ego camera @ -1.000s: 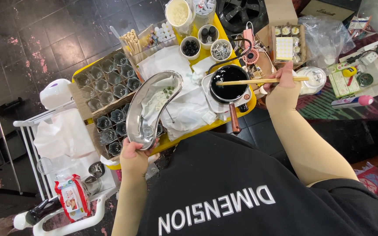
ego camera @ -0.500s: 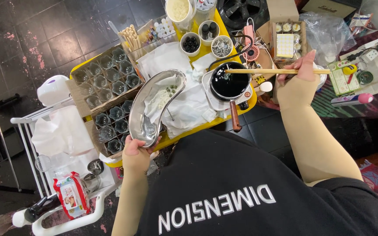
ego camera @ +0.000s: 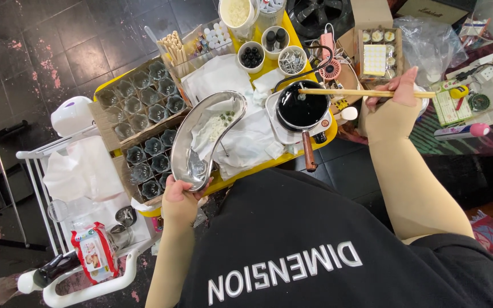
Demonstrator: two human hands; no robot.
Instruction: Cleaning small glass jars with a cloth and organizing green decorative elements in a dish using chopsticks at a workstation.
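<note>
Head view, left to right: a white rack holds tissue and a wipes pack; cardboard trays of small glass cups sit on the yellow counter, all looking unfilled; the left hand grips the near end of a steel kidney dish holding greenish bits on paper; a dark-filled pan stands just beside it; the right hand pinches chopsticks laid across the pan, tips over the liquid; judged so, stirring is underway and nothing is poured yet.
</note>
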